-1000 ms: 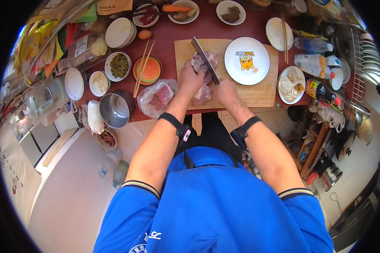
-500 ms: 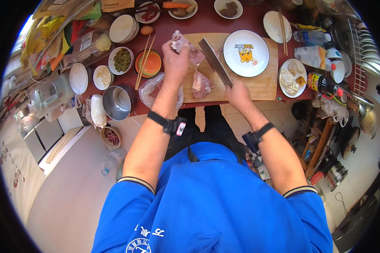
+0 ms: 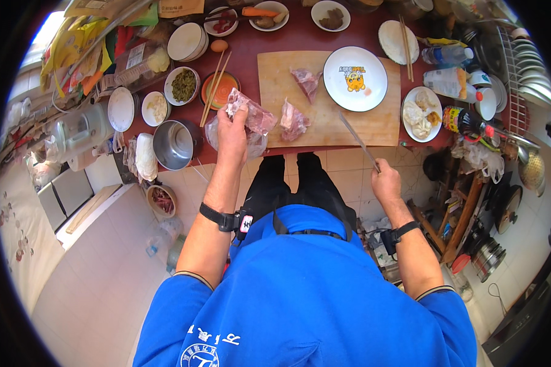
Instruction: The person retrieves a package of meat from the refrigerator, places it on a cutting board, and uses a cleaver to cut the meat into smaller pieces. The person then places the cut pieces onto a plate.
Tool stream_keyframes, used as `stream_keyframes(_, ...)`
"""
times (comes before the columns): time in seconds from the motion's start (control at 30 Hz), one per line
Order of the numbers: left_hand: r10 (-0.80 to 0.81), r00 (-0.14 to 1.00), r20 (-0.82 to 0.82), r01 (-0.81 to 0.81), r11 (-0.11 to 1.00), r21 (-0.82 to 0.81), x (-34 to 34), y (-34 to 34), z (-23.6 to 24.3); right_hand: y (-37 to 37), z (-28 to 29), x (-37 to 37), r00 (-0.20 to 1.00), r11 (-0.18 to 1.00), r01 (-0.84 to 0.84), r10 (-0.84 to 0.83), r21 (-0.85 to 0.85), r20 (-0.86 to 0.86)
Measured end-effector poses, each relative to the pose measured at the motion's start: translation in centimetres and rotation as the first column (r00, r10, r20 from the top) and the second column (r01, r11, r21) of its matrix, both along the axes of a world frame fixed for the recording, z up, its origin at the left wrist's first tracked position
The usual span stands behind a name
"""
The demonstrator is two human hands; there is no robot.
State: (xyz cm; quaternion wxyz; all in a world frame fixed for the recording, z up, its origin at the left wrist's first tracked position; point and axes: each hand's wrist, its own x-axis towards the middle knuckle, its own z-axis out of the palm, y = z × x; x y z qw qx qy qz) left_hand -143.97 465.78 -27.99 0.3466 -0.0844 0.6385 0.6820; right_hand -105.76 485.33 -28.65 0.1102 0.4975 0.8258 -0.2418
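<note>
My left hand (image 3: 232, 136) grips a large piece of raw meat (image 3: 254, 115), held up at the left edge of the wooden cutting board (image 3: 355, 136). In my right hand (image 3: 387, 181) is the handle of a cleaver (image 3: 359, 139), its blade pointing up and left over the board's front edge, seen nearly edge-on. Two smaller pieces of raw meat lie apart on the board: a front piece (image 3: 294, 121) and a back piece (image 3: 306, 84). A white plate (image 3: 368, 98) with a cartoon print rests on the board to their right. Under the held meat, a clear plastic bag (image 3: 257, 147) is partly hidden.
Chopsticks (image 3: 215, 88) lie across an orange bowl (image 3: 228, 81) at the left. Nearby are a metal pot (image 3: 172, 145), a bowl of greens (image 3: 182, 85) and an egg (image 3: 219, 46). A plate of food (image 3: 421, 114) and a dark sauce bottle (image 3: 465, 121) stand right of the board.
My left hand has carried the large meat piece left and toward me, off the board's middle. My right hand has drawn the cleaver right and back from the meat.
</note>
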Motion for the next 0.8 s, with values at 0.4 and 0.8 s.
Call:
stream_keyframes(0.4, -0.045, 0.894, 0.446, -0.073, 0.967, 0.244, 1.7, -2.0, -0.5, -2.0, 0.1, -2.4, 0.996, 0.993, 0.038, -0.046, -0.112, -0.079)
stream_keyframes(0.8, -0.282, 0.717, 0.638, 0.257, 0.957, 0.134, 6.6, -2.2, -8.0, -5.8, -1.5, -5.6, 0.979, 0.843, 0.149, -0.199, -0.517, -0.043)
